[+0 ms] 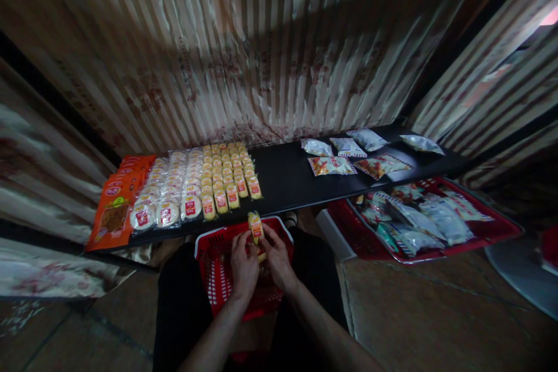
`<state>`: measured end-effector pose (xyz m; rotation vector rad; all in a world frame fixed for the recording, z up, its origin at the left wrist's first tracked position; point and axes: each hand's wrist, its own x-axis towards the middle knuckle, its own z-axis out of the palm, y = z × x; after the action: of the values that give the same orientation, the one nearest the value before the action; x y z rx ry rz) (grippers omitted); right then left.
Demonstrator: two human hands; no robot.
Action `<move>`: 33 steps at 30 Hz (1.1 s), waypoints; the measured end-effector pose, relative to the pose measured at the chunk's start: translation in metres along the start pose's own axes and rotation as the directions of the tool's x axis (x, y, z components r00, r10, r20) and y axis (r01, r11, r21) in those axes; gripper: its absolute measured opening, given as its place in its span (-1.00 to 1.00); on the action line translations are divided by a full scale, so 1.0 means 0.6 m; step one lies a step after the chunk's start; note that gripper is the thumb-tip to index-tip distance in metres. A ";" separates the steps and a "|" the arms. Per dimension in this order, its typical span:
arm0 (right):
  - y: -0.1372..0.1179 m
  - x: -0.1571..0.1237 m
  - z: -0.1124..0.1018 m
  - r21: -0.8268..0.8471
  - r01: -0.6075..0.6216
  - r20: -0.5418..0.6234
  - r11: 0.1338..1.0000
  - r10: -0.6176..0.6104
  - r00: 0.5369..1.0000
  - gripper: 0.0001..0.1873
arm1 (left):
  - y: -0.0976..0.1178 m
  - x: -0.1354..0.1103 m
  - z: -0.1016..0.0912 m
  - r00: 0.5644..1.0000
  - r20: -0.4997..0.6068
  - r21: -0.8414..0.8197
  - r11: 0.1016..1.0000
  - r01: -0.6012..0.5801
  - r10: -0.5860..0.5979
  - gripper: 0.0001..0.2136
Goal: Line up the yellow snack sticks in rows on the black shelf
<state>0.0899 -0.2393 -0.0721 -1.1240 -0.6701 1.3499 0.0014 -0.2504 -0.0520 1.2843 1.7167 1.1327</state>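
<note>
Between my legs stands a red plastic basket [213, 279], and both hands are over it. My left hand [243, 258] and my right hand [277, 253] are closed together on a small yellow wrapped cake [256, 228] with a red and white label, held upright. Another yellow piece shows just below it, partly hidden by my fingers. In front, on the black shelf [279, 186], similar yellow wrapped cakes [226, 177] lie in tight rows. Left of them are rows of round white wrapped cakes [168, 212].
Orange snack bags [115, 203] overlap at the shelf's left end. Several pillow-shaped snack packs [333, 165] lie on its right part. A red basket [505, 232] full of packs stands at the lower right. Pleated curtains [261, 40] hang behind, with dark poles at both sides.
</note>
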 end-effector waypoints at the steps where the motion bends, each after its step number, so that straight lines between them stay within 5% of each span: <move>1: -0.001 0.000 0.001 -0.008 0.003 -0.003 1.000 -0.003 1.000 -0.48 | 0.001 -0.001 0.000 1.000 0.005 0.003 1.000 0.003 -0.003 -0.69; 18: -0.013 0.053 0.010 -0.170 0.138 0.004 0.976 -0.139 0.990 -0.58 | 0.042 0.033 0.003 0.999 0.047 0.095 0.995 0.013 -0.017 -0.65; 26: -0.003 0.105 0.017 -0.442 0.333 0.024 0.833 -0.360 0.933 -0.61 | 0.051 0.078 0.013 1.000 0.002 0.016 1.000 -0.002 0.002 -0.66; 33: -0.010 0.122 0.028 -0.487 0.399 0.083 0.777 -0.413 0.907 -0.73 | 0.046 0.104 0.026 0.999 -0.045 0.006 1.000 -0.014 0.014 -0.64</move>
<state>0.0887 -0.1642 -0.0767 -1.2998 -1.2126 0.7989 0.0088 -0.1830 -0.0344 1.2852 1.7476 1.1736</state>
